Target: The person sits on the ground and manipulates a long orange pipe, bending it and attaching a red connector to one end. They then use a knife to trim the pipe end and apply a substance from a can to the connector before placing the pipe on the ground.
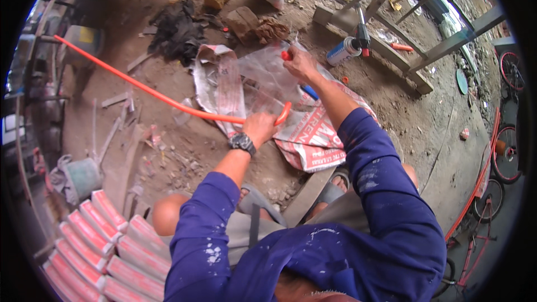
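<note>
My left hand, with a watch on its wrist, is closed round a long orange plastic pipe close to its bent end. The pipe runs up and away to the far left. Farther off and to the right, my right hand pinches a small red piece, mostly covered by the fingers, so its kind does not show. Both hands are over a printed red-and-white sack and clear plastic sheet on the dirt. To the right of my right hand, a torch head tops a blue-and-white gas canister.
A wooden frame lies at the far right, bicycles beyond it. Stacked pink-and-white boxes and a bucket stand at the left. Black cloth and a brown block lie ahead. My sandalled feet flank a wooden plank.
</note>
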Demonstrator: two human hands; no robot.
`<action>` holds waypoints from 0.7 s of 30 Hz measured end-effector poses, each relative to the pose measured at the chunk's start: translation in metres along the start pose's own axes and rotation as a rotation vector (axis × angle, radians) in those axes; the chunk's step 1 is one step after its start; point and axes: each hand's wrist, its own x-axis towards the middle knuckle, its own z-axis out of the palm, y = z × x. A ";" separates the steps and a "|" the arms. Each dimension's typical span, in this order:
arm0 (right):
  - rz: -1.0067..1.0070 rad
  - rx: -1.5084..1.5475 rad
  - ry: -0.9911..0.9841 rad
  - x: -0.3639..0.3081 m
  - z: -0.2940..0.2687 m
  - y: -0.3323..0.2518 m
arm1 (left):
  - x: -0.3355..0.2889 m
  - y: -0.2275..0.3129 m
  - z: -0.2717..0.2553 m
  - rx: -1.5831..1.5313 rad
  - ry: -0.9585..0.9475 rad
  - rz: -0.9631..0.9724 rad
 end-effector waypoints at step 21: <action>-0.021 0.532 0.156 -0.020 -0.070 0.041 | 0.035 -0.009 0.038 -0.003 0.196 0.048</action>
